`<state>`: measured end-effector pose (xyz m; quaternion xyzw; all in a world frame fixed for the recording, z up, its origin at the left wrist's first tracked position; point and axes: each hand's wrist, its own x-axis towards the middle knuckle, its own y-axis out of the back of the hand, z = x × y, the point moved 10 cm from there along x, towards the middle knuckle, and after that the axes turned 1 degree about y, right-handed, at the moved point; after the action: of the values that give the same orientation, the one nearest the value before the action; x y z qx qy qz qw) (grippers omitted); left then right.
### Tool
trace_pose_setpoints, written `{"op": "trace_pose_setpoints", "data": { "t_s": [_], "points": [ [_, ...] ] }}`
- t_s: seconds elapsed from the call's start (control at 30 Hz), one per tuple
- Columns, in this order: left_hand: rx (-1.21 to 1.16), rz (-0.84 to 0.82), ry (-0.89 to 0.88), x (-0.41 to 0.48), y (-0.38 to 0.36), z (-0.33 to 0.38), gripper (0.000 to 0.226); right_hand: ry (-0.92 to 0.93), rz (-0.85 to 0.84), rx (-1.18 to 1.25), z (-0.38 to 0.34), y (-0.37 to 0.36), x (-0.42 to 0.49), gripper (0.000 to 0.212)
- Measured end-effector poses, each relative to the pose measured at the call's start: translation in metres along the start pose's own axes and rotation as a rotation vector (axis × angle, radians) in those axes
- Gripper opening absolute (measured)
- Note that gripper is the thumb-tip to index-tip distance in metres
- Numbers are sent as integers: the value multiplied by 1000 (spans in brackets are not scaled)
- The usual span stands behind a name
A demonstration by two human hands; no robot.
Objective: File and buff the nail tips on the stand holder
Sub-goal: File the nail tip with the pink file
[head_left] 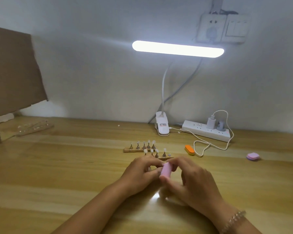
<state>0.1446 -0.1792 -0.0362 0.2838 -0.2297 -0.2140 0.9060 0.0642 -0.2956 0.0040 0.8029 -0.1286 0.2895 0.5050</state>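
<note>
Two wooden stand holders sit mid-table. The far holder [139, 149] carries several metal pegs topped with white nail tips [148, 142]. The near holder [164, 157] also bears several pegs with tips, and my hands cover part of it. My right hand [191, 181] grips a pink buffer block [166, 169] between thumb and fingers. My left hand [140, 168] has its fingers curled and meets the block's left side; it seems to pinch a small peg, mostly hidden.
An orange buffer block [189, 149] and a pink-purple one [252, 156] lie to the right. A clip lamp [161, 125], power strip [206, 130] and white cable [201, 149] sit at the back. A clear tray [34, 128] and cardboard [12, 70] are at the left.
</note>
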Motion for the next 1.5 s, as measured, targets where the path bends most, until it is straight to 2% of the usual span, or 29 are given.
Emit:
{"op": "trace_pose_setpoints", "data": {
  "t_s": [0.13, 0.27, 0.37, 0.47, 0.6, 0.7, 0.83, 0.93, 1.03, 1.17, 1.27, 1.4, 1.5],
  "points": [
    [90, -70, -23, -4, -6, 3, 29, -103, -18, -13, 10, -2, 4, 41],
    [122, -87, -35, -4, -8, 3, 36, -29, -28, -58, -2, -4, 1, 40],
    [151, -83, -38, -4, -9, 3, 29, -154, -4, -23, 14, -2, 4, 38],
    [133, -97, -42, -4, -10, 3, 30, -73, -17, -36, 4, -4, 4, 36],
    [109, -62, -50, -3, -7, 3, 27, -174, -14, -3, 18, -3, 5, 33],
    [74, -49, -46, -2, -7, 2, 26, -84, -29, -26, 7, -6, 5, 38],
    [-26, 25, -21, -1, 0, -1, 9, -186, 0, 19, 20, -3, 4, 32],
    [-100, 43, 9, -1, 3, -3, 18, -105, -44, 10, 10, -8, 3, 34],
    [-108, 28, 9, -1, 3, -1, 10, -186, -3, 62, 21, -4, 3, 39],
    [-99, 12, 13, -1, 2, -2, 15, -82, -72, 38, 7, -10, 3, 37],
    [-87, 4, 15, -2, 1, -3, 13, -180, -7, 96, 20, -4, 5, 33],
    [-55, -2, -1, -2, 0, -2, 22, -85, -33, 30, 5, -6, 3, 40],
    [-33, 28, -3, -1, 2, -3, 17, -174, 7, 43, 18, -2, 4, 36]
  ]
}}
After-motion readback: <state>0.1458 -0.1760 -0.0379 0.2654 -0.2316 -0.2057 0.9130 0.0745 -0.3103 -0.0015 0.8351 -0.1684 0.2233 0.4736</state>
